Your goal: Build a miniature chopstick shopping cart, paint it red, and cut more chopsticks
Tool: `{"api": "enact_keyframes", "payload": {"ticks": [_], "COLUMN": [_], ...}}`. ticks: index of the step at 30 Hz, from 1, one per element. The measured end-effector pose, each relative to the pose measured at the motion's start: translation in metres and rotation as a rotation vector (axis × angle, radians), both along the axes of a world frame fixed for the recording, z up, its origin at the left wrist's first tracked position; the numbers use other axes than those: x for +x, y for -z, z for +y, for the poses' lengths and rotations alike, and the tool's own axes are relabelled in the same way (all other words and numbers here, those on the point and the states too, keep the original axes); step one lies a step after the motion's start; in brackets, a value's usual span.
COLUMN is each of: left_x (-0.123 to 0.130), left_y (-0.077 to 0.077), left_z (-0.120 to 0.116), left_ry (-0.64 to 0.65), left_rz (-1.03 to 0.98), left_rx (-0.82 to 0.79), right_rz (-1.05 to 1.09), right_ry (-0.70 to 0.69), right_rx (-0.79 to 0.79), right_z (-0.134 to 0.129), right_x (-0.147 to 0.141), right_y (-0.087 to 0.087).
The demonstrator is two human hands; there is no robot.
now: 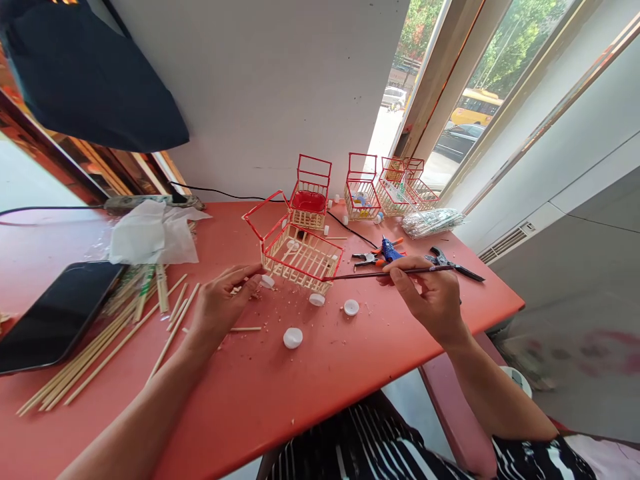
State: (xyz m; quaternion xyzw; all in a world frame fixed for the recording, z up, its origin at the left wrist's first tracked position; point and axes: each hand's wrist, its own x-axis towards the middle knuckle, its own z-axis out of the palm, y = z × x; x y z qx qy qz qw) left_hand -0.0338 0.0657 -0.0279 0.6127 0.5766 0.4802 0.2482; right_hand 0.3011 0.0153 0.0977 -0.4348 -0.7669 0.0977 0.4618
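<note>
A small cart of wooden sticks point(300, 260) with a red-painted rim and handle stands on white bottle-cap wheels. My left hand point(227, 297) grips its lower left corner between thumb and fingers. In my right hand point(427, 293) is a thin dark paintbrush point(370, 274), its tip touching the red rim at the cart's right front corner. One white cap point(293, 338) and another cap point(351, 307) lie in front of the cart. Behind it a similar cart holds a red paint container point(309, 201).
More red-rimmed carts point(362, 190) line the wall. A blue glue gun point(390, 250), pliers point(367, 259) and a black clamp point(457, 265) lie to the right. Wooden sticks point(95, 357), a phone point(55, 313) and white plastic point(153, 233) are at left. The red table's point(320, 400) front edge is close.
</note>
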Motion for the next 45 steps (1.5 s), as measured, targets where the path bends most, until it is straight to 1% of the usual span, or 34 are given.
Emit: {"api": "enact_keyframes", "payload": {"ticks": [11, 16, 22, 25, 28, 31, 35, 39, 45], "left_x": [0.001, 0.0, 0.001, 0.0, -0.001, -0.001, -0.002, -0.002, -0.001], "left_y": [-0.001, -0.001, -0.002, -0.001, 0.001, 0.002, 0.003, 0.003, 0.001], "left_z": [0.0, 0.0, -0.001, 0.0, 0.001, 0.001, 0.001, 0.002, 0.001], "left_ry": [-0.018, -0.016, -0.009, -0.015, -0.015, -0.012, -0.013, -0.021, -0.025], "left_rz": [0.009, 0.037, 0.007, 0.027, 0.045, 0.021, 0.037, 0.074, 0.064], "left_rx": [0.011, 0.022, 0.0, 0.01, 0.025, 0.012, 0.017, 0.027, 0.027], "right_rz": [-0.064, -0.008, -0.06, -0.072, -0.055, -0.03, -0.046, -0.032, 0.011], "right_ry": [0.044, 0.026, 0.012, 0.011, 0.002, -0.013, -0.013, -0.014, -0.019], "right_rx": [0.033, 0.018, 0.002, -0.008, -0.004, -0.003, -0.008, -0.012, -0.014], "right_z": [-0.004, -0.005, -0.005, -0.006, -0.007, -0.008, -0.007, -0.008, -0.01], "right_x": [0.007, 0.006, 0.009, 0.013, 0.015, 0.015, 0.015, 0.02, 0.021], "right_y": [-0.003, -0.004, -0.002, -0.001, 0.001, 0.001, 0.002, 0.002, 0.005]}}
